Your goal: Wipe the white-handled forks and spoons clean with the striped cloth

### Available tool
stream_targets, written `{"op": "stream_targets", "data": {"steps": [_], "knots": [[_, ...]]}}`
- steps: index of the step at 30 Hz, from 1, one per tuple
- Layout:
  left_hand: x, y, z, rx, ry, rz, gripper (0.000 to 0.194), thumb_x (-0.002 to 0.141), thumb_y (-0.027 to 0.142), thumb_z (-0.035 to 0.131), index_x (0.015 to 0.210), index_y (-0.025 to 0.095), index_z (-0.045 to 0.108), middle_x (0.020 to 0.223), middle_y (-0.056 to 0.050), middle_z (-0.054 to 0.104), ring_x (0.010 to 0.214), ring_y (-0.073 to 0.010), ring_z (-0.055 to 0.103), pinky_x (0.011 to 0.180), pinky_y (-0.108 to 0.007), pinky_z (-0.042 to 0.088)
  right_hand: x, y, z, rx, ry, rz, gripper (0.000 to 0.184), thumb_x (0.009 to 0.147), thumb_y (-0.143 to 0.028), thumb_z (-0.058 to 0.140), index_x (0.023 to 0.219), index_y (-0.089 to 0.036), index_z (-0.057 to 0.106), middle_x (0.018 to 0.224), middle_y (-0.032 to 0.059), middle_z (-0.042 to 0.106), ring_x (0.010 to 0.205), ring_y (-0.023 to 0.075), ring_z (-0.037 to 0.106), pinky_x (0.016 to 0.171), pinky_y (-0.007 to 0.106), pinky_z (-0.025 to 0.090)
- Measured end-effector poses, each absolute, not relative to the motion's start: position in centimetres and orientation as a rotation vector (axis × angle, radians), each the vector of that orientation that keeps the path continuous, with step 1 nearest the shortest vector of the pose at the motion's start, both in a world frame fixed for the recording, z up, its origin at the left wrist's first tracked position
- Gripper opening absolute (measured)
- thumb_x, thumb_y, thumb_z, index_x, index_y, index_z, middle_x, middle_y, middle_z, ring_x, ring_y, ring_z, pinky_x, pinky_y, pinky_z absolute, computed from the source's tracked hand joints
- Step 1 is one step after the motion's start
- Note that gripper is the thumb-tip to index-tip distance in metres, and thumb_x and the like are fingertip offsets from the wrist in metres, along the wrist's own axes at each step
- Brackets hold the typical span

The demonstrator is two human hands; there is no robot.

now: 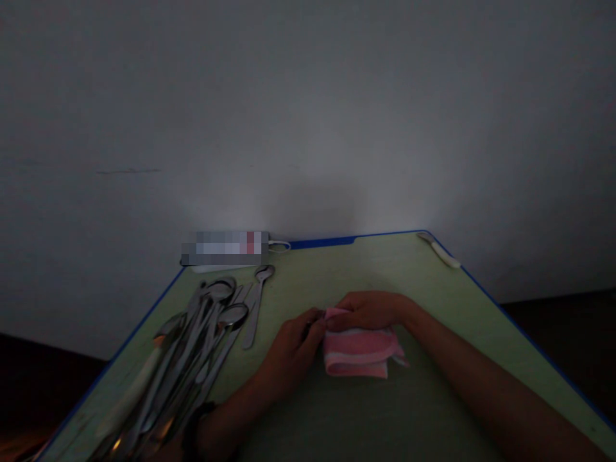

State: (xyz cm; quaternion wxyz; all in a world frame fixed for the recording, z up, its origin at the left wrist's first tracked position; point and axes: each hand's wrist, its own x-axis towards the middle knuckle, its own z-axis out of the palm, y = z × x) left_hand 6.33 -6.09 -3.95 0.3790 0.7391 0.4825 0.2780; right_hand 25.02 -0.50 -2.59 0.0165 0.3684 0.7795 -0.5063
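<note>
A folded pink cloth (359, 350) with pale edges hangs from my right hand (373, 309), whose fingers are wrapped round its upper part. Just left of it, my left hand (293, 346) is closed at the cloth's edge, thumb and fingers pinched together. A small dark bit shows between the two hands, but what it is stays hidden in the dim light. Close by my left forearm lies a pile of metal spoons and other cutlery (212, 327). One spoon (260, 289) rests at the pile's right side, nearest my left hand.
At the back left stands a blurred-out box-like object (224, 250) with a white cable (282, 244). A utensil with a white handle (446, 255) lies at the far right corner. The pale green table (385, 263) has a blue edge and meets a grey wall (308, 115).
</note>
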Motion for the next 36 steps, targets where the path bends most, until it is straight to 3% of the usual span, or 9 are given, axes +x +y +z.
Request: {"op": "stream_targets", "data": {"steps": [36], "knots": [[6.32, -6.14, -3.88, 1.895, 1.221, 0.709, 0.029, 0.09, 0.031, 0.034, 0.082, 0.016, 0.057, 0.076, -0.003, 0.062, 0.074, -0.0172, 0.058, 0.069, -0.024, 0.043, 24.98, -0.55, -2.57, 1.157, 2.421, -1.58, 0.051, 0.077, -0.061, 0.043, 0.081, -0.013, 0.061, 0.068, 0.0007, 0.058, 0.055, 0.0078, 0.047, 0.048, 0.018, 0.035]]}}
